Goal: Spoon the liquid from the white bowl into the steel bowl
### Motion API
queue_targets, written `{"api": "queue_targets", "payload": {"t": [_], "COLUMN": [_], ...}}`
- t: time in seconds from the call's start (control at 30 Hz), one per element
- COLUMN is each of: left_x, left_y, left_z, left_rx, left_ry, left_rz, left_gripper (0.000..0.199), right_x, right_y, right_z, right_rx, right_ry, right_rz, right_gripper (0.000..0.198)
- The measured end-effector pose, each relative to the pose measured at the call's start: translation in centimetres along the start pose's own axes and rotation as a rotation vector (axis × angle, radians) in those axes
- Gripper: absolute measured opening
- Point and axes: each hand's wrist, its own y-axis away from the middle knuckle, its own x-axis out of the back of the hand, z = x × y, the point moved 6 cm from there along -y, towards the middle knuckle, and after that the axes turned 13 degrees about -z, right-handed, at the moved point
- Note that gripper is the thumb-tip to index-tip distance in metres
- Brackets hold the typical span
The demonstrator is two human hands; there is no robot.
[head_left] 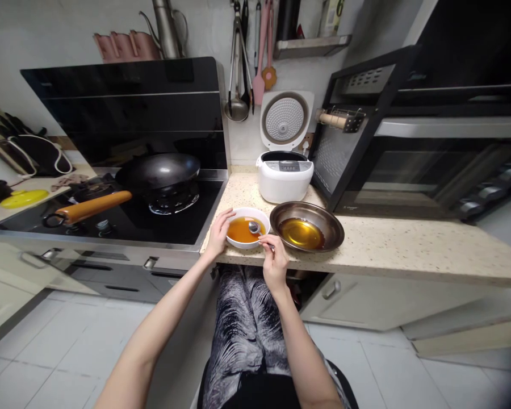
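A white bowl [238, 245] with amber liquid stands near the counter's front edge. My left hand [218, 234] grips the left side of its rim. In my right hand [276, 261], closed in a pinch, is the handle of a metal spoon [254, 228]. The spoon's head lies in the liquid, at the right part of the bowl. Just right of the white bowl sits a wide metal bowl [334, 227] holding a pool of golden liquid; my right hand is close to its near left side.
Behind the bowls a white rice cooker [285, 184] has its lid up. A wok [162, 170] with a wooden handle rests on the stove [200, 227] at left. An oven [409, 176] stands to the right on the counter [409, 244]. Utensils, including a ladle [237, 109], hang behind.
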Motion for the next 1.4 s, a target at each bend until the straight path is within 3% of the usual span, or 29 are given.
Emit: {"api": "queue_targets", "payload": {"t": [0.33,0.67,1.4], "left_x": [0.0,0.0,0.1], "left_y": [0.0,0.1,0.0], "left_z": [0.1,0.1,0.1], "left_rx": [0.004,0.019,0.021], "left_ry": [0.0,-0.009,-0.007], "left_rz": [-0.001,-0.007,-0.007], "left_gripper": [0.039,0.039,0.039], "right_x": [-0.4,-0.5,1.6], "right_y": [0.1,0.6,0.3], "right_z": [0.7,1.8,0.5], "right_rx": [-0.049,-0.24,-0.236], "right_ry": [-0.029,-0.225,-0.262], "right_rz": [-0.008,0.091,0.207], "right_gripper": [0.017,0.02,0.019]}}
